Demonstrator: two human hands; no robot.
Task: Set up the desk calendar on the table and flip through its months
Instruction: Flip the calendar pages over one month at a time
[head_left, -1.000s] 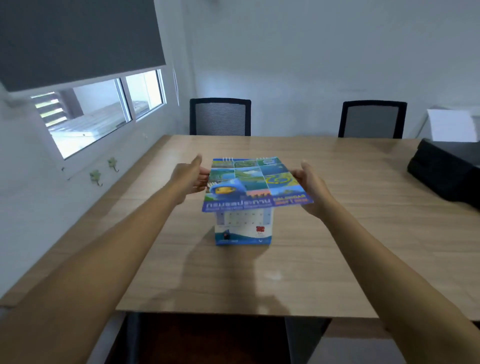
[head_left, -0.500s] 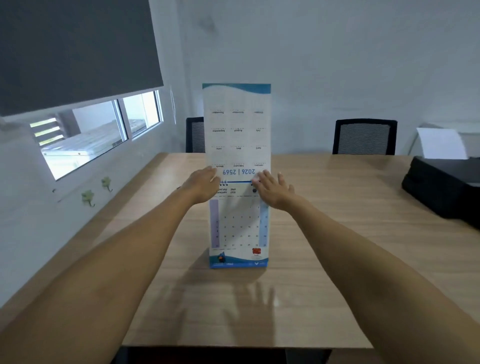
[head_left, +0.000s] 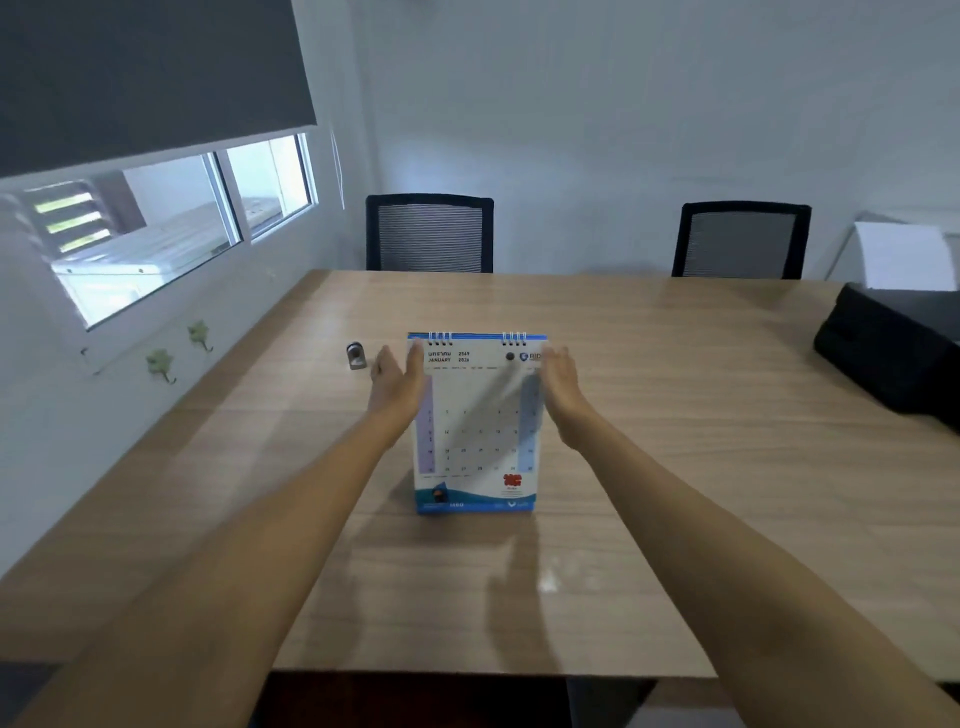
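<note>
2 hands flank the desk calendar (head_left: 475, 426), which stands upright on the wooden table (head_left: 675, 415), roughly centre and nearer my edge than the 2 black mesh chairs (head_left: 430, 234) on the far side.

Change vs 0.5 s ago: the cover page that stood straight up above the wire binding is gone from view, presumably folded over the back. 1 s ago it was only half lifted. January 2026 page now faces me, spiral rings on top.

Grip state: left hand (head_left: 397, 387) open, fingers extended along the left edge of the page, looks like light contact near the top corner. Right hand (head_left: 561, 395) also open, flat beside the right edge. Motion blur there, so I can't confirm touch. Neither hand is clamped on anything.

Read: setup is done and flip 1 is complete. Remaining work is the later months. Next move probably needs a pinch on the January sheet's lower or side edge, then lift over the rings.

Risk: the stand is light and may slide or tip backward.

Small metal object (head_left: 356, 356) left of the calendar, black case (head_left: 883, 353) far right. Both well apart from it.
</note>
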